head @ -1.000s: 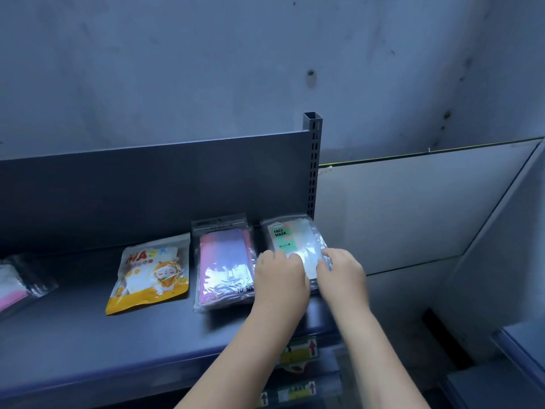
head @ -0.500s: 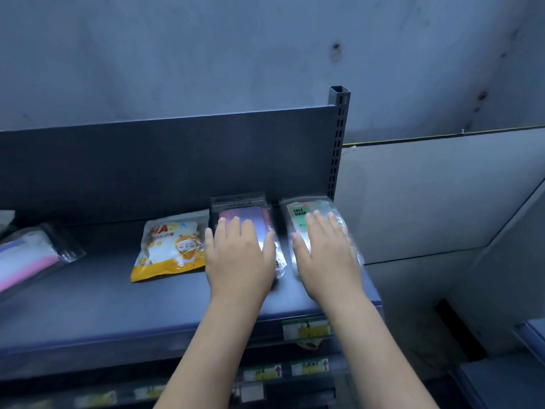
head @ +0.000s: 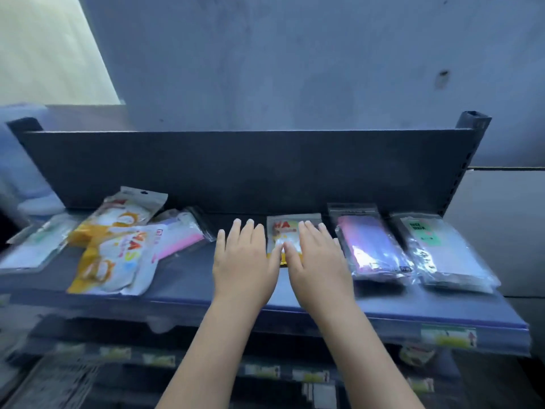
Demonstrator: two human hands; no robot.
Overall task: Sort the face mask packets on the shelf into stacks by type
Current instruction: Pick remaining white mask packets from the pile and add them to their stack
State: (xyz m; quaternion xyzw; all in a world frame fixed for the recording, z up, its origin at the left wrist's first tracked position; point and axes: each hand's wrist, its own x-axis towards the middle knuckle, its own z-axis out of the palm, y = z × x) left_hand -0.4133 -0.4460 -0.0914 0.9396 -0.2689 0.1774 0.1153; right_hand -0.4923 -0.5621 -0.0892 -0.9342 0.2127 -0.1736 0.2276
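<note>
Yellow packet point(head: 284, 231) under R hand point(head: 320, 261), L hand point(head: 243, 261) beside; both flat, fingers spread.

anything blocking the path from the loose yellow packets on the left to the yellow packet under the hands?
Partly. The pink packet lies beside the loose yellow packets, toward the yellow packet. Both hands, left hand and right hand, hover open over that spot. Otherwise bare shelf.

Bare shelf point(head: 188, 278) lies open between my left hand point(head: 243, 261) and the jumbled packets point(head: 118, 246) further left. To my right, the purple packet point(head: 373, 249) sits just beside my right hand point(head: 320, 264), and the back panel point(head: 250, 169) blocks any reach beyond.
</note>
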